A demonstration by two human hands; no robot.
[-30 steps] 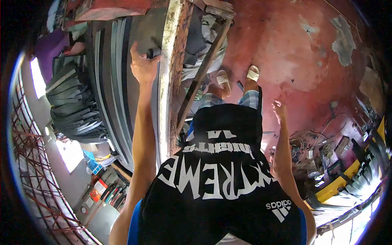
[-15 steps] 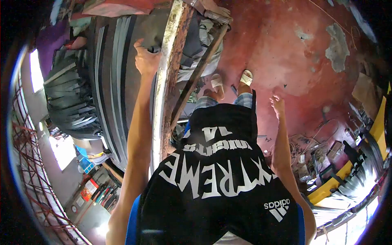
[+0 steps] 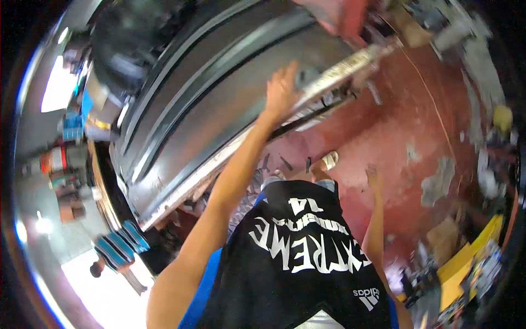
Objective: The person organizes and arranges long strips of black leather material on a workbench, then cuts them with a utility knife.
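My left hand (image 3: 282, 93) is over the long dark work table (image 3: 230, 112), close to its worn pale edge. Its fingers are stretched out and I see nothing held in them. Just beyond the fingers, a small dark roundish thing (image 3: 308, 77) lies by the edge, too blurred to name. Long dark strips (image 3: 213, 68) run along the tabletop behind the hand. My right hand (image 3: 374, 180) hangs at my side above the red floor, blurred, with loosely extended fingers and nothing visible in it.
A person in a striped shirt (image 3: 121, 245) is at the lower left, near the table's end. Yellow material (image 3: 457, 274) and clutter lie at the lower right. A cord (image 3: 430, 93) crosses the red floor (image 3: 402, 115). A red object (image 3: 342, 19) stands at the table's far end.
The view has turned, so the table now runs diagonally. My left hand remains by its edge, its fingers now more outstretched. The person in the striped shirt has come into view.
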